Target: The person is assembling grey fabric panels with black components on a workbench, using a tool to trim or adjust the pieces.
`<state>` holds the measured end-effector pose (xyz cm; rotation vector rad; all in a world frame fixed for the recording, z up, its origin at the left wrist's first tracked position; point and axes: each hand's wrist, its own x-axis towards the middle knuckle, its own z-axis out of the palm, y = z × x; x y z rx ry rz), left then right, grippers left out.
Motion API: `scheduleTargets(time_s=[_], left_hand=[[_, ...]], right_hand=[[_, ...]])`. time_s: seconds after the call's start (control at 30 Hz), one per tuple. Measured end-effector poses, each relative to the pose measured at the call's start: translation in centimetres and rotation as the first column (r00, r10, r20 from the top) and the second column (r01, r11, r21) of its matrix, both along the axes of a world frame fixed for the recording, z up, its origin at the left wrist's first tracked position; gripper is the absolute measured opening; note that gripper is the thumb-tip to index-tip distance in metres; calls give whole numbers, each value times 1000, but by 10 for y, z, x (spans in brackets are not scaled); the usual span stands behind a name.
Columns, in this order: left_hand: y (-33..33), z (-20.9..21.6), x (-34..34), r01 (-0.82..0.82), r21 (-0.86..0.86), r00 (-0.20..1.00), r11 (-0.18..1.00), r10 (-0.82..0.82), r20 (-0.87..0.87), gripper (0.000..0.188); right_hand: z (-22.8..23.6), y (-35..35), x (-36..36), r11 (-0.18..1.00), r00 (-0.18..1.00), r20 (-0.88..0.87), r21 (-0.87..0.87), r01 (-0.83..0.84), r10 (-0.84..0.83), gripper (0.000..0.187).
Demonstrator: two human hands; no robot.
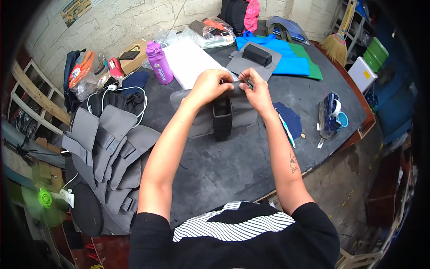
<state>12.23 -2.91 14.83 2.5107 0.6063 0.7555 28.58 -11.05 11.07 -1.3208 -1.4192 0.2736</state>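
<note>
A dark grey fabric piece (244,114) with a box-shaped black pocket (222,117) standing out of it lies on the table in front of me. My left hand (212,86) is closed in a pinch on its upper edge, just above the pocket. Close beside it, my right hand (255,93) pinches the same edge between thumb and fingers. The fingertips of both hands almost meet. Beyond them lies a similar grey piece (267,67) with a black boxy pocket on it.
Several grey fabric pieces (123,119) are heaped at the left, near a green fan (45,198). A purple bottle (159,62) stands beside a white sheet stack (183,58). Blue fabric (286,60), a toothbrush-like tool (286,130) and a clear pouch (329,114) lie rightward on the black table (215,166).
</note>
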Motion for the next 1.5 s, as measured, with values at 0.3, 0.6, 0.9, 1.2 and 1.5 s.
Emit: scheduleTargets(time_s=[0.3,0.6,0.9,1.2,1.5], left_hand=[[6,-4,8,-89,-233,988,968,115,104,14],[-2,-3,8,-71,-166,989,983,92,118,16],[6,5,-1,95,-446,975,890,7,221,18],[8,14,-9,35,-480,996,877,8,87,16],[1,-7,-6,153,-271,986,950,-166,-26,19]], right_hand=[[1,-22,-23,932,942,110,222,287,-317,28],[14,-31,-47,949,896,348,-52,312,-276,21],[15,-22,-20,929,925,179,225,293,-335,28],[31,-28,8,970,970,147,-119,213,-195,40],[5,-30,5,954,978,121,-229,192,-168,37]])
